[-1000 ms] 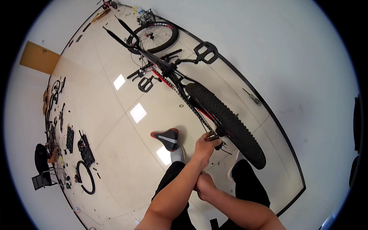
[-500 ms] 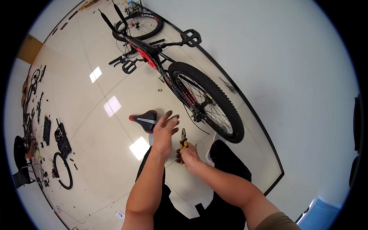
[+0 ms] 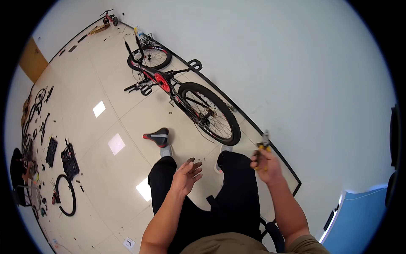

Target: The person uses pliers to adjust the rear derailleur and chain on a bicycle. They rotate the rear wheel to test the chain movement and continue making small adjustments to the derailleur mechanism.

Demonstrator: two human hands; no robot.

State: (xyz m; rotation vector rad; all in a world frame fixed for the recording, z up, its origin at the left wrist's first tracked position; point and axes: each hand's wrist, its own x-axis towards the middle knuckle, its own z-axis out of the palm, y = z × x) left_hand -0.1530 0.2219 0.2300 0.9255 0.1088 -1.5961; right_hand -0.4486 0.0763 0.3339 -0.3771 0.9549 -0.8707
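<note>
My right hand (image 3: 270, 168) is closed round the yellow-and-black handles of a pair of pliers (image 3: 265, 140), whose metal jaws point up and away from me. My left hand (image 3: 184, 177) hovers over my lap, fingers apart, with nothing in it. Ahead of my feet lies a black bicycle (image 3: 177, 96) with a red chainring, both wheels fitted and no saddle seen on it. A black and red bicycle saddle (image 3: 158, 137) rests on the floor by my left shoe, touching neither hand.
A white wall with a dark skirting strip (image 3: 253, 123) runs along the right. Far left are an opened black tool case (image 3: 69, 161), a loose tyre (image 3: 72, 195) and scattered parts. Another person (image 3: 17, 171) sits at the left edge. A small washer-like ring (image 3: 170, 113) lies near the bicycle.
My right hand has swung right with the pliers, away from the bicycle's rear wheel. My left hand has drawn back toward my lap. The view has shifted, showing more of the far floor.
</note>
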